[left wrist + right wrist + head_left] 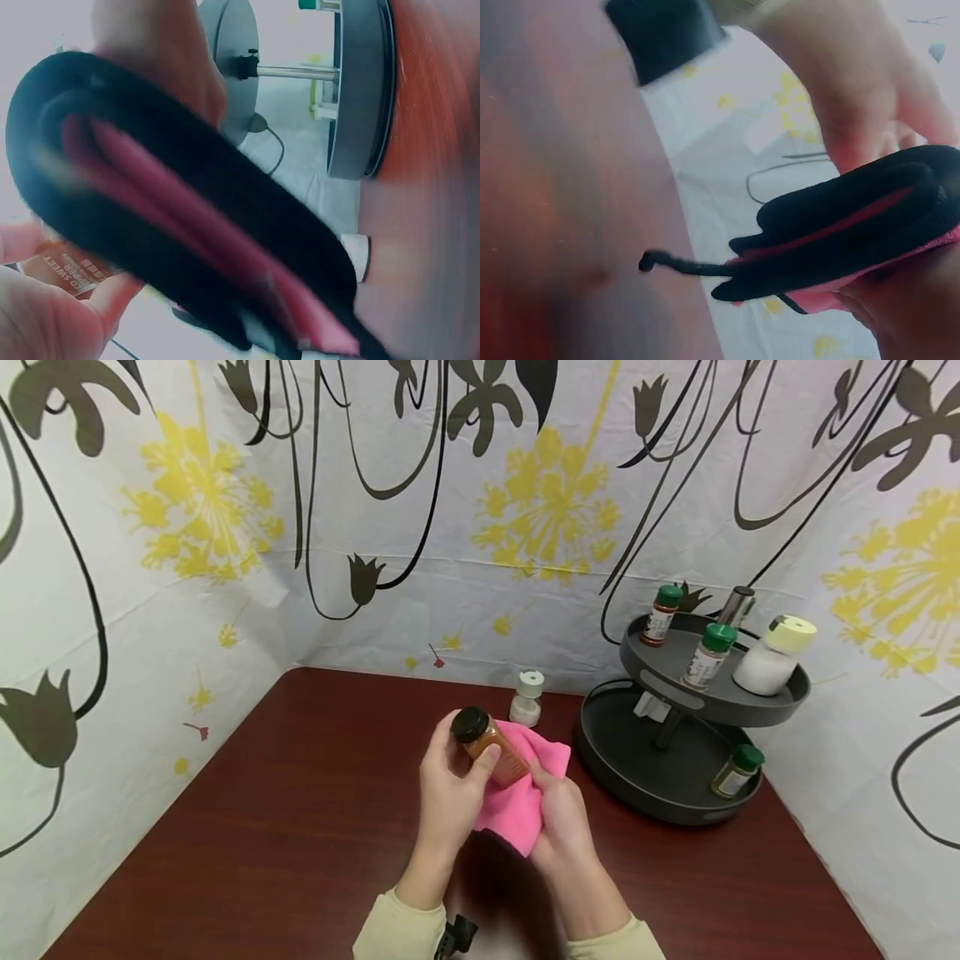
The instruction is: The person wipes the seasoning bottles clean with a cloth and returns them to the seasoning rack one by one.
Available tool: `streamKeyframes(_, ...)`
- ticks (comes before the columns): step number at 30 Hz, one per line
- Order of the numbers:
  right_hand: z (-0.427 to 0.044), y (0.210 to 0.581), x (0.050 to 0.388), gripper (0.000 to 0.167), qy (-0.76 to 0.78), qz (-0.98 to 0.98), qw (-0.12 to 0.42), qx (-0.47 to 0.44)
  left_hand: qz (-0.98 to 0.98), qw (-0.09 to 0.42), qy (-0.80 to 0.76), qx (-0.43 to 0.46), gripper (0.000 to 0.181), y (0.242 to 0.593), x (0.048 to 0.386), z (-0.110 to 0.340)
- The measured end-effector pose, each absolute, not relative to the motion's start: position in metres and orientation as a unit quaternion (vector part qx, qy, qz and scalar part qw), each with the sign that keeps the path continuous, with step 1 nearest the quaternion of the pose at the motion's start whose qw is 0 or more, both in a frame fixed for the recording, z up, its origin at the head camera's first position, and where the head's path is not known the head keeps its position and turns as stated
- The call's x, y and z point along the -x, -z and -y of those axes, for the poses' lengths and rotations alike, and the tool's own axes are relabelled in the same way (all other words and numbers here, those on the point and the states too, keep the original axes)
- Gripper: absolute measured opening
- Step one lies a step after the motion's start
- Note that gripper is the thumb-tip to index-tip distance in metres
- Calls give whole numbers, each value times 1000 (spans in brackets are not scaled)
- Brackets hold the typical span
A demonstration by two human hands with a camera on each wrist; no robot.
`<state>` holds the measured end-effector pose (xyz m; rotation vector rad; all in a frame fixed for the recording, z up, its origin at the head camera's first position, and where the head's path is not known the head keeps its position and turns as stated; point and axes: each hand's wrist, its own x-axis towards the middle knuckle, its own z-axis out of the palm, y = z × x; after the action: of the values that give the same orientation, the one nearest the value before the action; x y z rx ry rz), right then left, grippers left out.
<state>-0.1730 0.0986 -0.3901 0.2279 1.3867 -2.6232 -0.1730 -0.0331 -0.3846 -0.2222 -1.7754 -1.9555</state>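
In the head view my left hand (447, 793) grips a spice jar (501, 758) with a black lid and orange-brown contents. The jar is tilted, lid toward the upper left. Part of its label, with the word "SWEET", shows on the jar (66, 268) in the left wrist view. My right hand (568, 822) holds a pink cloth (517, 817) against the jar's lower right side. The folded cloth (855, 225) has a dark edge or backing in the right wrist view. Some of the right fingers are hidden by the cloth.
A small white-capped jar (527, 700) stands on the dark red table (300, 793) behind my hands. To the right is a two-tier black turntable rack (645, 781). Its upper tier carries green-capped jars (705, 658), a yellow-lidded white container (772, 658) and a metallic cylinder; a green-capped jar (737, 772) leans below.
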Motion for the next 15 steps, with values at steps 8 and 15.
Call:
streamKeyframes(8,-100,389,155,49,847,-513,104,-92,661,269,698,61,50,388,179,35)
streamKeyframes(15,-105,383,166,46,861,-497,62,-91,655,262,705,79,51,386,174,34)
